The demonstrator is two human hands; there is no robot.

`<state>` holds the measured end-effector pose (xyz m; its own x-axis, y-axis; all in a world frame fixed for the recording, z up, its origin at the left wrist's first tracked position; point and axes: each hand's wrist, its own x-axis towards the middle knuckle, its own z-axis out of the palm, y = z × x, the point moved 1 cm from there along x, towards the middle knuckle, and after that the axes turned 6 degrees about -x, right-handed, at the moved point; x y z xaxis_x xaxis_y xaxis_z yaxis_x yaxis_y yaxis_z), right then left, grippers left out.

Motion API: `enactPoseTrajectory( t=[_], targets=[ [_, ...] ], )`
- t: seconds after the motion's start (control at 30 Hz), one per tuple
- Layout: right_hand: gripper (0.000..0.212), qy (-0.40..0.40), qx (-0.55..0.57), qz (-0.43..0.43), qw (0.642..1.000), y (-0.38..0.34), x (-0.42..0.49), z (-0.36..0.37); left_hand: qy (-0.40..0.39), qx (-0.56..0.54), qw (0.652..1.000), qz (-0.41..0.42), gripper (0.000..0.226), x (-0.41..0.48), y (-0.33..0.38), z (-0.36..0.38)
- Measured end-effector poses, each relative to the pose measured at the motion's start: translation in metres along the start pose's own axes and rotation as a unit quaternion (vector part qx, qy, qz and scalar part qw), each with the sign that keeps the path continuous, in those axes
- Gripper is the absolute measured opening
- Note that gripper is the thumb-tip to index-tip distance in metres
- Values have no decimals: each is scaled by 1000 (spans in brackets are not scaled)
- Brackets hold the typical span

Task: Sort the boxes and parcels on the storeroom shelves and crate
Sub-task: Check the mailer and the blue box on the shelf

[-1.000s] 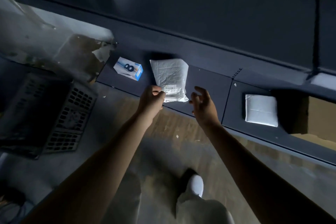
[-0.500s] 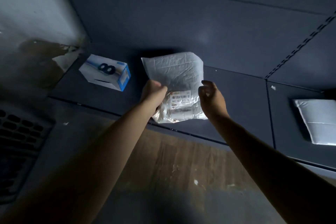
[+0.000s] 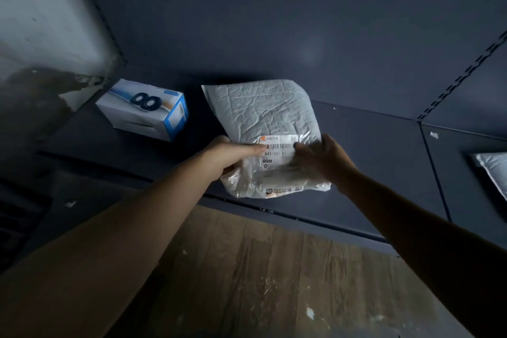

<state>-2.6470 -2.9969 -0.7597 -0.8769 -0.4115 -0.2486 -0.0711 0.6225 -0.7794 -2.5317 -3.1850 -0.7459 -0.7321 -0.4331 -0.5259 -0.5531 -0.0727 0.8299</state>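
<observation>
Right hand (image 3: 323, 159) has slid inward over the label; w/ left hand (image 3: 233, 156) it grips the parcel (image 3: 263, 112), tilted over the shelf (image 3: 370, 162) beside the blue box (image 3: 145, 108), prob. to read the barcode.

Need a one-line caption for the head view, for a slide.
A crinkled white parcel held by the left hand and right hand at the dark shelf, a blue-and-white box alongside.

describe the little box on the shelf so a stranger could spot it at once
Find the dark shelf just above the wooden floor and follow it to its left end, by the stained wall. The box lies there, left of the crinkled grey parcel. It is the only rigid carton, white and blue with two dark rings printed on top.
</observation>
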Motion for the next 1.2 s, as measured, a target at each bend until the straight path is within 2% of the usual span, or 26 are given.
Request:
enactPoseTrajectory(
  t=[0.07, 0.1, 0.13, 0.23, 0.3, 0.37, 0.47, 0.57, 0.6, 0.67, 0.73, 0.87, 0.93, 1.03, 1.17, 1.2],
  targets=[
    [26, -33, 90, -30, 995, -6, -5, -6, 5, -27, 999, 31, 75, 1, 4, -4],
    [21, -67, 130, -55, 988, -9, -8, -9, 8, -46, 998, 46, 79, 2, 7, -6],
    [22, -107, 151, -96, 978, -13, -10, -12, 10, -62, 996, 61, 75, 2, 11, -8],
    [38, -199, 158, -233, 939, -23, -13, -21, 31, -84, 989, 119, 34, -6, 21, -12],
    [50, -226, 154, -263, 925, -25, -11, -21, 56, -75, 984, 150, 22, -11, 25, -13],
    [54, -202, 127, -268, 933, -23, -7, -20, 83, -61, 980, 172, 21, -15, 27, -10],
    [53, -142, 98, -258, 951, -22, -4, -22, 114, -28, 975, 188, 23, -21, 28, -4],
    [25, -124, 111, -259, 951, -23, -10, -28, 140, -2, 967, 212, 33, -20, 27, 0],
    [22, -120, 122, -252, 953, -23, -11, -28, 146, 4, 966, 215, 39, -19, 27, 0],
    [31, -108, 146, -224, 957, -24, -12, -30, 159, 14, 963, 216, 44, -18, 27, 0],
    [42, -118, 205, -166, 957, -24, -8, -32, 144, 13, 964, 222, 40, -18, 26, 0],
    [56, -212, 298, -59, 929, -24, -4, -42, 70, -9, 971, 228, 21, -20, 27, 0],
    [60, -231, 296, -42, 926, -19, -2, -46, 61, -17, 972, 226, 27, -20, 29, 0],
    [60, -207, 281, -17, 937, -15, 0, -49, 60, -8, 975, 213, 32, -19, 31, 3],
    [36, -160, 268, -59, 948, -15, -5, -55, 75, 2, 981, 180, 18, -18, 35, 12],
    [38, -159, 266, -73, 948, -13, -4, -56, 89, -20, 980, 176, 15, -17, 37, 13]
  ],
)
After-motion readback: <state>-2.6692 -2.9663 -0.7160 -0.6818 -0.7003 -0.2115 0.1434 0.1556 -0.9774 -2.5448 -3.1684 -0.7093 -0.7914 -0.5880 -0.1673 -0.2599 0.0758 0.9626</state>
